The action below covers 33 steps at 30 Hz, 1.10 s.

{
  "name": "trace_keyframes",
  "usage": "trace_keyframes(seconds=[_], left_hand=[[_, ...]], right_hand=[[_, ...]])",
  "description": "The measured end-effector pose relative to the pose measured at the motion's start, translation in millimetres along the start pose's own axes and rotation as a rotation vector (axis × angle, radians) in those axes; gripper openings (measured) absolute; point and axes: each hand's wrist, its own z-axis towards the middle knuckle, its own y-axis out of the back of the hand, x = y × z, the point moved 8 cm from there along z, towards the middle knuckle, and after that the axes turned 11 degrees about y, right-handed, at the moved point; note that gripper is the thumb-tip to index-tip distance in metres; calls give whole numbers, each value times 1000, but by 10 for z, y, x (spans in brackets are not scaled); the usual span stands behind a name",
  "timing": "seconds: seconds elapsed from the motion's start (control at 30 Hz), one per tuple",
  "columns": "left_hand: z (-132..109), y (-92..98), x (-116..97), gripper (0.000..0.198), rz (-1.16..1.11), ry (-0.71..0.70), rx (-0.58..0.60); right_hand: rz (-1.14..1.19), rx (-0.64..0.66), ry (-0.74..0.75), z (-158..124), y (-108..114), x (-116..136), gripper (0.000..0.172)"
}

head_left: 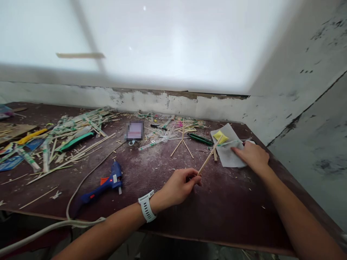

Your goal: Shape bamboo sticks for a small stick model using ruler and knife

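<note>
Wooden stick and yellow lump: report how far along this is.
Done: glue gun lies aside, lamp lit. In hand: left hand pinches the stick, its tip at the yellow lump on the grey sheet, which the right hand pins. Left: whether the tip has bonded cannot be told.

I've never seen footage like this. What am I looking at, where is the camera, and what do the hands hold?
There is no machine here: these are a person's two bare hands, filmed by one camera worn on the head, looking forward and down. The left hand, with a white watch on its wrist, pinches a thin wooden stick whose far end reaches a yellow piece on a grey sheet. The right hand lies flat on that sheet. On the dark table lie a blue glue gun and, at the left, a heap of sticks and scraps.
</note>
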Motion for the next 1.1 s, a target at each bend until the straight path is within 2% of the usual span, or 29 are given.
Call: trace_keyframes(seconds=[0.1, 0.17, 0.33, 0.5, 0.8, 0.9, 0.93, 1.0, 1.1], left_hand=[[7, -16, 11, 28, -4, 1, 17], [12, -23, 19, 28, -23, 7, 30], [7, -11, 22, 29, -35, 13, 25], [-7, -8, 12, 29, -56, 15, 18], [-40, 72, -126, 29, -223, -2, -40], [-57, 98, -183, 30, -258, -25, -53], [-66, 106, -203, 30, -261, -41, -56], [-94, 122, -246, 30, -252, -81, -63], [-170, 198, -326, 30, -184, -171, -139]], right_hand=[[32, -27, -31, 21, 138, -40, 48], [70, -86, 35, 32, 279, 16, 45], [65, -304, 110, -29, 616, 83, 54], [58, -515, 206, -183, 830, 171, 48], [242, -871, 91, -622, 1270, -24, 56], [465, -988, 81, -688, 1343, -148, 49], [586, -994, 72, -671, 1328, -189, 44], [875, -814, 62, -528, 1172, -186, 36], [1209, -214, 91, -373, 694, 166, 36]])
